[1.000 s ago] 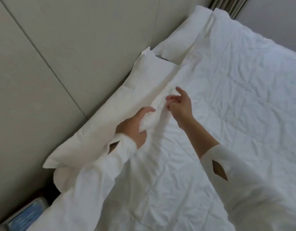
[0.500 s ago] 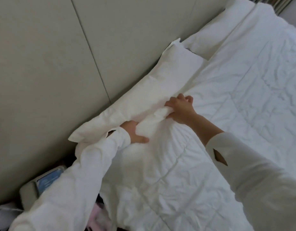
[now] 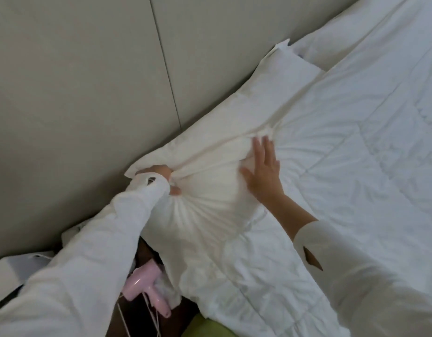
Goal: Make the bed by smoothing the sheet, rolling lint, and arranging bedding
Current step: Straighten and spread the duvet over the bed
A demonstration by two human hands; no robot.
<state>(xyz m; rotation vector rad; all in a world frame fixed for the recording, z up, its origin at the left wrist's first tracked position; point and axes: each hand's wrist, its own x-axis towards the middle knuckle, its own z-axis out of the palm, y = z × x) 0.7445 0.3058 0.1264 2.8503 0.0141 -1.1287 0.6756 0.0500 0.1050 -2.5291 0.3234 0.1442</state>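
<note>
Bedding step in hand, as I read it: evening out the top edge of the white quilted duvet where it meets the long white pillow lying against the pale padded headboard panel.

Left hand is bunched tight on a gather of duvet cloth at the near corner; pleats fan out from the fist, so it is pulling. Most of that hand sits behind its white sleeve cuff.

Right hand lies flat, fingers straight and spread, pressing down on the duvet just beside the gathered ridge. It holds nothing.

The two hands are near each other but apart, with taut cloth between them.

Off the bed's near edge, a pale pink hair dryer with thin cords hangs or rests low; I cannot tell which.

Judgement on the next move: keep tension at the corner and sweep the flat palm outward along the ridge. The pleats near the fist need releasing gradually, or the bunching will set as creases.
</note>
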